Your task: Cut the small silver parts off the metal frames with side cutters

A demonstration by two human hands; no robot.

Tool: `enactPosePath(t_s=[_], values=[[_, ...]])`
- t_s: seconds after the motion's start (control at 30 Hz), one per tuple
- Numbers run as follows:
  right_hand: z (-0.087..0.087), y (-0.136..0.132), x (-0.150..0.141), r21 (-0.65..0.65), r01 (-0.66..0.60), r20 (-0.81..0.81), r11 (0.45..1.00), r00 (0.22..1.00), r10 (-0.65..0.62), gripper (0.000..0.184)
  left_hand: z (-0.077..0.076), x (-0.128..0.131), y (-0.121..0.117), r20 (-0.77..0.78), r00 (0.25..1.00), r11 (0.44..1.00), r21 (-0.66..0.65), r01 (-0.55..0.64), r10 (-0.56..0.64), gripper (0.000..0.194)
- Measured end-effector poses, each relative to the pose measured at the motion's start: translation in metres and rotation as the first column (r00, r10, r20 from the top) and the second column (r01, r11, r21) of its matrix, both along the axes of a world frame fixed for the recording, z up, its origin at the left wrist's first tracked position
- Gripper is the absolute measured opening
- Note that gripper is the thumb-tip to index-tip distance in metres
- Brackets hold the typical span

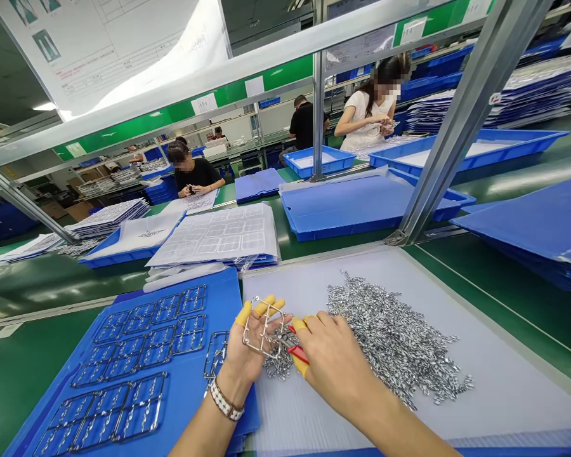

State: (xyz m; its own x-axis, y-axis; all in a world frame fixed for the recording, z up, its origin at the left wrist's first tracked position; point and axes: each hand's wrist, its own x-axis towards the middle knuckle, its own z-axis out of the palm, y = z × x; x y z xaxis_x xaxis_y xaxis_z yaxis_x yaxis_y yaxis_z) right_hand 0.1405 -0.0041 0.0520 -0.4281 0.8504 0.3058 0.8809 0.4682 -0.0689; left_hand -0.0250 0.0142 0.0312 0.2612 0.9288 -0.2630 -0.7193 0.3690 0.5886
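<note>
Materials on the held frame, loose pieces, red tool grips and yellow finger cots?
Held frame: metal or metal-coated plastic, can't tell; silvery, glossy bars.
Loose pieces: same doubt; bright, chrome-like glints.
Red tool grips: probably plastic or rubber, smooth; solid, uniform colour.
Yellow finger cots: likely latex or similar rubber, fairly matte; thin, snug fit.

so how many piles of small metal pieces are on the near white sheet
2: a large pile right of the right hand, and a small pile, partly hidden, beside the left hand.
</note>
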Motion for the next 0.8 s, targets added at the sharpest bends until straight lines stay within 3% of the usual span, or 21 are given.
enactPosePath(t_s=[0.43,0.6,0.7,0.8], values=[[-0.002,-0.004,-0.011,-0.023,-0.007,0.082,1.0,0.997,0.009,0.017,-0.004,-0.002,0.002,-0.058,0.998,1.0,0.003,-0.03,0.03,0.044],[-0.006,-0.002,0.007,0.011,0.028,0.007,1.0,1.0,-0.028,0.018,-0.006,0.004,-0.001,-0.225,0.972,0.992,0.118,-0.04,0.066,0.044],[-0.017,0.0,0.027,0.118,0.013,-0.089,0.993,0.996,-0.003,0.023,-0.003,0.009,-0.008,-0.488,0.863,0.96,0.28,0.008,0.135,0.043],[-0.029,0.005,0.046,0.223,-0.033,-0.19,0.974,0.979,0.077,0.022,0.004,0.011,-0.017,-0.706,0.641,0.847,0.507,0.16,0.302,0.045]])
